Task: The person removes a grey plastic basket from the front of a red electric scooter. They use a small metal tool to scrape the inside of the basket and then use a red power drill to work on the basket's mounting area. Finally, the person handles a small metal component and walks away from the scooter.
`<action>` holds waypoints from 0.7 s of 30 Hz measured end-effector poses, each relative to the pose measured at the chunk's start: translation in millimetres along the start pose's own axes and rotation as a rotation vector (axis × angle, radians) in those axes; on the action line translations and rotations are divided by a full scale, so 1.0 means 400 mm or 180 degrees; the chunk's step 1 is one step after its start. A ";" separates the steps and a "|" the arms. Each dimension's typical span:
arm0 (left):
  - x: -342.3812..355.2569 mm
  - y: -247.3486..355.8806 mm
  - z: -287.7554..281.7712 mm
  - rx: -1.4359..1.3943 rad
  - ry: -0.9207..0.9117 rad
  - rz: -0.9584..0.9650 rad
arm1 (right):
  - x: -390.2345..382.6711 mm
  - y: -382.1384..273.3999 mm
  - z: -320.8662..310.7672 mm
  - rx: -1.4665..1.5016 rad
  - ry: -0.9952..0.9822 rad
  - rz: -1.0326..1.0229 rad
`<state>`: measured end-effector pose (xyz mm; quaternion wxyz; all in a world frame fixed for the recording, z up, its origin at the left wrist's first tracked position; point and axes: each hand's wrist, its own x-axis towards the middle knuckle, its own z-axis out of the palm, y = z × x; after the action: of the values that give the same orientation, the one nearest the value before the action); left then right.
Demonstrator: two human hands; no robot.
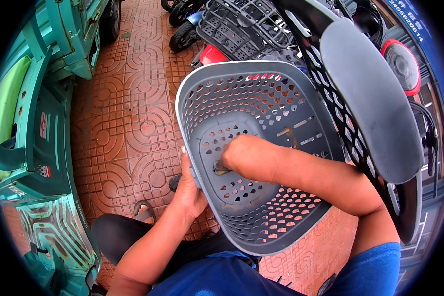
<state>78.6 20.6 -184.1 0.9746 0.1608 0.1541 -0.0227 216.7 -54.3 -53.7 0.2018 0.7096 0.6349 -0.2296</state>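
**Inspector:** State the position of the basket [261, 148].

**Assistant:** Grey perforated plastic, tilted with its mouth toward the person, held over the lap above the red patterned paving [128, 123]. It rests on no bench. Behind its upper rim lies a black wire basket [241, 24] on parked scooters.

**Inspector:** The hands?

**Assistant:** The left hand [188, 190] grips the basket's left outer wall, fingers closed round the rim. The right hand [246, 157] reaches deep inside, closed against the bottom panel, pressing on a small dark and brass-coloured fitting [221, 167]. Whether it pinches that fitting or a tool cannot be told; the fingers are hidden.

**Inspector:** Progress?

**Assistant:** By judgement, midway. One fitting is at the bottom panel under the right hand. The slots at the panel's upper right stand open, with a metal strip [283, 132] showing there. The basket hangs on no vehicle yet, so mounting appears to remain.

**Inspector:** Labels and signs?

**Assistant:** A small red and white rectangular sticker [44, 125] on the teal vehicle [39, 148] at the left, and a second one lower down. A blue sign [409, 24] with white characters runs along the upper right corner. A round red-rimmed lamp [403, 66] sits beneath it, beside a grey scooter seat [370, 93].
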 end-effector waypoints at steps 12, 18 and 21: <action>-0.001 0.001 0.003 -0.0015 -0.0057 -0.0029 | -0.006 -0.005 0.022 -0.0004 0.0115 0.0350; -0.002 -0.005 -0.007 0.0033 -0.0014 -0.0114 | -0.009 -0.017 0.004 -0.0264 -0.0105 0.0144; -0.001 -0.002 0.003 -0.0034 -0.0071 -0.0083 | -0.011 -0.016 0.013 -0.0361 -0.0103 0.0118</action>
<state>78.5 19.4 -183.2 0.9767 0.1534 0.1454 -0.0363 209.8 -60.1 -55.3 0.2562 0.7048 0.6302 -0.2009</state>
